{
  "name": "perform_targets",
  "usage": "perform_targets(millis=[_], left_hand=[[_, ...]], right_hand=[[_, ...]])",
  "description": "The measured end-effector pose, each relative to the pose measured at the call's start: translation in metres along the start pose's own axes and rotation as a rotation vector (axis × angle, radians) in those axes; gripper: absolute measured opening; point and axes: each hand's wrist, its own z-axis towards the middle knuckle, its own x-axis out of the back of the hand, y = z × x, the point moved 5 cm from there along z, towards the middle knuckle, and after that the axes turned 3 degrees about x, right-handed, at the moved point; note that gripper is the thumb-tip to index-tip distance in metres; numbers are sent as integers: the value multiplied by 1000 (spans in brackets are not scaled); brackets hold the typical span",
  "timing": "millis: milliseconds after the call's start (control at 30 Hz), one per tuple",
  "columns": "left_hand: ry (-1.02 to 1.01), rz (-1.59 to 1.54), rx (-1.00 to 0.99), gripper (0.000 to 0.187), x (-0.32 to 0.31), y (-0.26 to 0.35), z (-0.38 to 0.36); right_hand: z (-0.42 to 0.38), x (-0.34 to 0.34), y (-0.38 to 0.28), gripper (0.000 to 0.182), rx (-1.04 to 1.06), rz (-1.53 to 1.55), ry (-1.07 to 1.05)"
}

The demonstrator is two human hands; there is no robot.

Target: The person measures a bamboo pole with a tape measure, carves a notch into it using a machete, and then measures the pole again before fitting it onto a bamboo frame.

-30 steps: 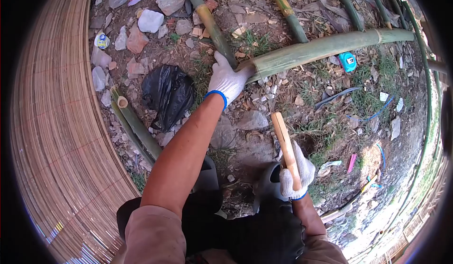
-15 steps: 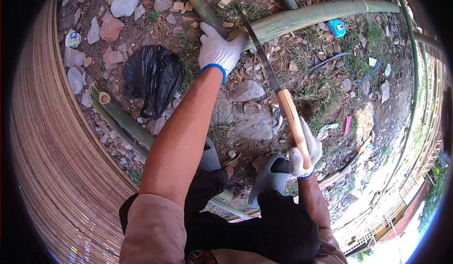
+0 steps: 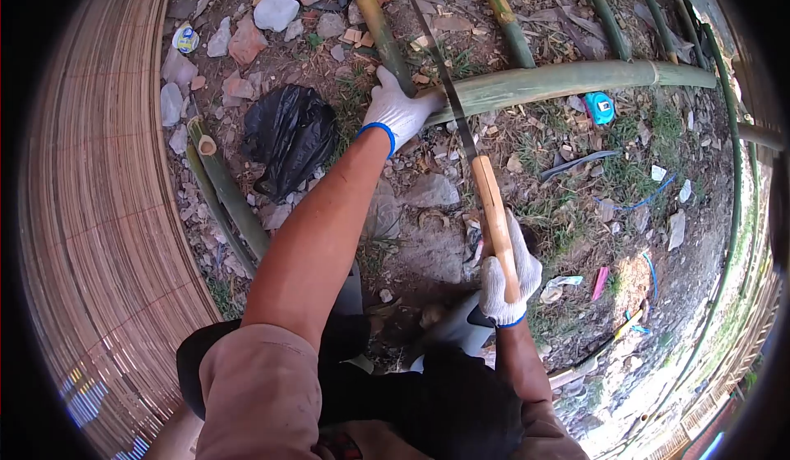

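Note:
My left hand [image 3: 397, 111], in a white knit glove with a blue cuff, grips the near-left end of a thick green bamboo pole [image 3: 559, 88]. Its thumb points up beside another bamboo length. My right hand [image 3: 512, 277], gloved the same way, is closed around the pale wooden handle of a handsaw [image 3: 492, 201]. The long dark blade slants up and left, crossing the pole just right of my left hand. The blade's far tip reaches the top of the view.
Several bamboo poles [image 3: 504, 20] lie beyond the cross pole. A turquoise tape measure [image 3: 600, 108] sits near it. At left are a black plastic bag [image 3: 290, 139], cut bamboo [image 3: 234, 201], stones [image 3: 276, 11] and a slatted bamboo screen [image 3: 99, 213]. Wood chips litter the ground.
My right hand has come closer to the pole, and the saw has slid forward across it. My left hand keeps its grip. The whole view has shifted, showing more poles at the top.

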Motion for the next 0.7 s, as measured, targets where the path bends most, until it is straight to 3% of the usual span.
perform_targets(millis=[167, 200, 267, 333, 433, 533, 600, 700], left_hand=[[209, 160, -102, 113, -1, -11, 18], [193, 170, -90, 113, -3, -16, 15], [66, -5, -88, 107, -1, -2, 8], [69, -20, -48, 98, 1, -1, -1], [4, -76, -100, 82, 1, -13, 11], [107, -5, -282, 83, 4, -18, 26], [147, 61, -206, 81, 1, -30, 27], [102, 14, -241, 87, 1, -24, 27]], right_hand=[[-60, 39, 8, 79, -20, -69, -101], [-61, 34, 7, 78, -91, -77, -79], [-31, 9, 16, 75, 89, -113, 18], [1, -14, 2, 67, 132, -66, 10], [-30, 3, 14, 67, 51, 25, 34], [-65, 30, 5, 78, -143, -125, -29], [-53, 28, 6, 76, -49, -52, 44], [8, -6, 10, 68, 26, 22, 68]])
